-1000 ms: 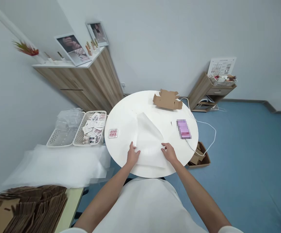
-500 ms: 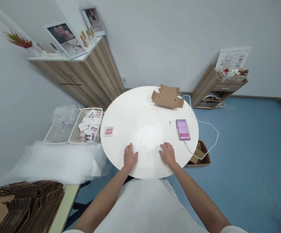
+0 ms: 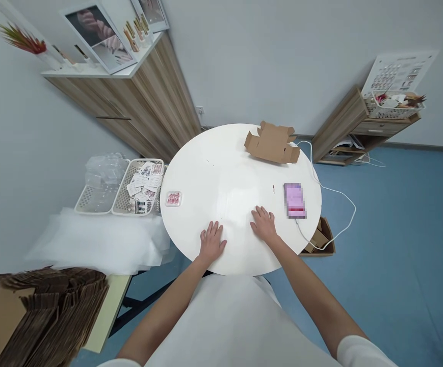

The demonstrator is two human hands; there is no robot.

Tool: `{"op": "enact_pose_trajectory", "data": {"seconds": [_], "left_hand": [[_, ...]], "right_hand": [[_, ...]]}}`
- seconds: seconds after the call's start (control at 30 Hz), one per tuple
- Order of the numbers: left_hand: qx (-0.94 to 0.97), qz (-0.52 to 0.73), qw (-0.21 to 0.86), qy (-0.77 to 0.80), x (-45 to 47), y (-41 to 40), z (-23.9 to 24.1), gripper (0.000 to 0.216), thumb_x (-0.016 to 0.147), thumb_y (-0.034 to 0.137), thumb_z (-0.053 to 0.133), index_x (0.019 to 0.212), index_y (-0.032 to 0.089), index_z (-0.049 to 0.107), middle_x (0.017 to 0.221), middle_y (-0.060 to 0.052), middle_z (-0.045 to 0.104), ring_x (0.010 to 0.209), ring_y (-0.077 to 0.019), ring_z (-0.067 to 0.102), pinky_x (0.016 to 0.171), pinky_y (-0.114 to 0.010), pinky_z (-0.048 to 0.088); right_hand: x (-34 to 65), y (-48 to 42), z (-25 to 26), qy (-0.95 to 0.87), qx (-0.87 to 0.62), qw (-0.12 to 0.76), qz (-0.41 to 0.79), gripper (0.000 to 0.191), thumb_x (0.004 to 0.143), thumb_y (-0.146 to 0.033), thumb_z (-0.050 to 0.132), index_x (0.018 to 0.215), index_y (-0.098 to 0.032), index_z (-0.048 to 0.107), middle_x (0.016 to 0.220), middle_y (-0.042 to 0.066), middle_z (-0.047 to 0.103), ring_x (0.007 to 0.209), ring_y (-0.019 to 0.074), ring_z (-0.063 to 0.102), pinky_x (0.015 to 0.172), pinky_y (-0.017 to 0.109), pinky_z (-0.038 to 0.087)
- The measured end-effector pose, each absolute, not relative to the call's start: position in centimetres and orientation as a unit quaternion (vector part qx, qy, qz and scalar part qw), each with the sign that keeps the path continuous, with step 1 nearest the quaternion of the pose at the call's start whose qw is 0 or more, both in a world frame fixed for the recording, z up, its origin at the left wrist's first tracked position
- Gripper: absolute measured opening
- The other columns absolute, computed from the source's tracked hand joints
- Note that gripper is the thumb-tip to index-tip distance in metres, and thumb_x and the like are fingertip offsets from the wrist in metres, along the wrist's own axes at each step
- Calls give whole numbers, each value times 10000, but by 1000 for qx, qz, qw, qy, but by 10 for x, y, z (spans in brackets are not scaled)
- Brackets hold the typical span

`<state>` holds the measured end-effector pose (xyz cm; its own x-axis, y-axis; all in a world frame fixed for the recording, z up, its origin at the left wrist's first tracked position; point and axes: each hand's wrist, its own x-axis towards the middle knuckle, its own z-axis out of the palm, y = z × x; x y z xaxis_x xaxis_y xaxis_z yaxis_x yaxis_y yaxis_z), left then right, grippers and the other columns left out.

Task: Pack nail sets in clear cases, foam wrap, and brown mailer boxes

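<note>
Both hands rest on a white oval table point(image 3: 229, 153) and hold nothing. My left hand point(image 3: 211, 243) lies near the front edge with its fingers spread. Farther forward, my right hand point(image 3: 264, 224) lies palm down, fingers apart and slightly bent. To the left of my left hand is a small clear case of pink and red press-on nails point(image 3: 174, 199). A phone point(image 3: 295, 200), its screen pixelated, lies right of my right hand with a white cable point(image 3: 343, 193) plugged in. An unfolded brown cardboard box point(image 3: 274, 142) sits at the table's back. A tiny dark scrap point(image 3: 274, 188) lies between box and hand.
Left of the table stand a white basket of printed cards point(image 3: 124, 204), a basket with clear plastic packs point(image 3: 102, 176), white foam sheets point(image 3: 102, 242) and stacked flat cardboard point(image 3: 56, 311). A cardboard box point(image 3: 326, 244) is on the floor at right. Wooden cabinets point(image 3: 156, 97) stand behind.
My right hand has slid forward on the table, and my left hand has shifted slightly right with its fingers spread wider. The camera view has tilted and moved a little; nothing was picked up.
</note>
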<state>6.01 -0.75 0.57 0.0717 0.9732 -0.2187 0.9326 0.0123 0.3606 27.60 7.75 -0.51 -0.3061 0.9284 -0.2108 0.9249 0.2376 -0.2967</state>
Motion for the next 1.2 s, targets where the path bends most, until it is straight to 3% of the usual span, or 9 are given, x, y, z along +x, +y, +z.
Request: {"op": "enact_pose_trajectory", "data": {"seconds": [0.3, 0.5, 0.63, 0.77, 0.93, 1.2], "left_hand": [[689, 39, 248, 680, 58, -7, 13, 477, 772, 289, 446, 1239, 218, 382, 1383, -97, 260, 1288, -266, 135, 991, -481, 131], [670, 107, 265, 685, 31, -7, 19, 496, 782, 337, 447, 1255, 216, 361, 1392, -105, 233, 1288, -270, 133, 995, -475, 146], [586, 199, 250, 745, -30, 12, 17, 573, 766, 369, 470, 1284, 198, 296, 1394, -130, 197, 1279, -285, 150, 985, -487, 192], [502, 279, 246, 780, -97, 43, 11, 683, 737, 321, 515, 1315, 152, 194, 1374, -143, 222, 1282, -249, 153, 1033, -430, 152], [422, 289, 318, 798, -143, 70, 3, 675, 711, 256, 533, 1296, 110, 230, 1355, -156, 244, 1274, -259, 175, 1041, -389, 171], [423, 292, 386, 766, -160, 77, -11, 600, 670, 130, 493, 1253, 132, 349, 1194, -131, 395, 1080, -221, 446, 925, -333, 361]], "right_hand": [[275, 72, -3, -776, -601, 27, 189, 414, 775, -276, 404, 1183, -205, 406, 1364, 108, 287, 1247, 268, 223, 937, 459, 187], [249, 70, 13, -726, -649, 128, 191, 411, 786, -304, 381, 1186, -210, 404, 1335, 103, 318, 1217, 273, 268, 929, 471, 239], [190, 74, 26, -708, -618, 197, 280, 400, 775, -302, 408, 1163, -209, 434, 1240, 98, 418, 1135, 239, 381, 909, 425, 323], [107, 86, 25, -659, -580, 206, 432, 413, 760, -296, 438, 1168, -231, 429, 1173, 73, 467, 970, 182, 512, 813, 354, 427], [21, 106, 8, -571, -590, 208, 532, 435, 726, -237, 459, 1160, -232, 444, 1176, 58, 490, 941, 157, 524, 810, 331, 444], [-28, 110, -1, -547, -576, 210, 570, 514, 680, -137, 445, 1188, -214, 434, 1215, 61, 454, 1020, 170, 486, 829, 318, 439]]}}
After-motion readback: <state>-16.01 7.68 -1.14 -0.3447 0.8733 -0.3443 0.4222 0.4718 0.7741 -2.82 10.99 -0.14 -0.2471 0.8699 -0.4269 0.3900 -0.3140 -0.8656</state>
